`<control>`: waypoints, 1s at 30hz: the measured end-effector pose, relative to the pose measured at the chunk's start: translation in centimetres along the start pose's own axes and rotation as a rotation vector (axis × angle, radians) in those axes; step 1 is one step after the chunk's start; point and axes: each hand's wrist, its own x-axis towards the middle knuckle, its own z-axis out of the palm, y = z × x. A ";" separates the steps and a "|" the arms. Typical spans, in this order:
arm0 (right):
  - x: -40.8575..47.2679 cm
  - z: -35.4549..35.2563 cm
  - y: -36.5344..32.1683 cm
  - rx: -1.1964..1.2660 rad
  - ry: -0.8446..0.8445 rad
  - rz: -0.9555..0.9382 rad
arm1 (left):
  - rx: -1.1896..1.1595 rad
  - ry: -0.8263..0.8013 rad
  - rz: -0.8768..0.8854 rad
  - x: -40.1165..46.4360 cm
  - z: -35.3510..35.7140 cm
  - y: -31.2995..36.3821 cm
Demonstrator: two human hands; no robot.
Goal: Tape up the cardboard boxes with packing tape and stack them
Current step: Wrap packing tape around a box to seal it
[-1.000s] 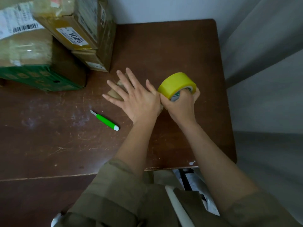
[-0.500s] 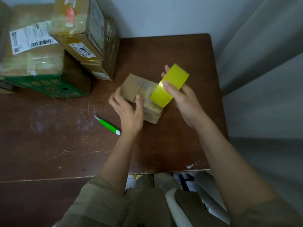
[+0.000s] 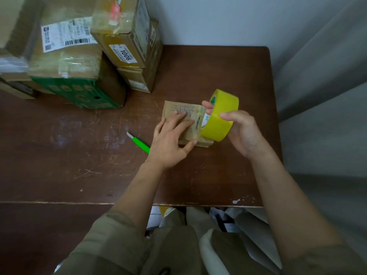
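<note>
Under the left hand point(image 3: 170, 143), the box point(image 3: 184, 124) stays put on the tabletop point(image 3: 218, 76).
Left fingers lie flat, pressing; the right grip point(image 3: 241, 130) curls round the tape point(image 3: 220, 116), ready to pull.

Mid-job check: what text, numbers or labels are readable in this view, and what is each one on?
"1006": white label on the upper box of the small stack.
Shipping label with barcodes on the large box: print too blurred to read.
Faint print on the small box under the left hand: unreadable.
Green print on the core of the yellow tape roll in the right hand: too small to read.
</note>
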 end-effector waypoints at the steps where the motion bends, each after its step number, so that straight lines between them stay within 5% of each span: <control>1: -0.1 0.0 0.2 0.016 0.004 0.000 | -0.014 -0.007 -0.006 -0.1 0.0 0.0; 13: -0.1 0.8 0.0 -0.122 -0.059 -0.040 | 0.051 -0.076 -0.067 0.6 -0.3 0.2; 17: 0.6 -0.2 0.6 -0.387 -0.053 0.026 | -0.237 -0.087 -0.067 0.1 -1.5 -0.3; 20: -0.4 0.1 -0.2 -0.476 0.072 0.030 | -0.291 0.272 -0.290 -1.2 -3.0 -0.6; 22: -1.2 0.7 -0.3 -0.481 0.193 -0.069 | -0.186 0.455 -0.596 -1.9 -3.7 -1.0; 25: -1.5 1.7 0.3 -0.487 0.375 -0.145 | -0.162 0.252 -1.009 -2.8 -2.9 -3.2; 30: -1.7 2.3 0.1 -0.517 0.558 -0.053 | -0.277 0.063 -1.081 -4.7 -1.2 -6.1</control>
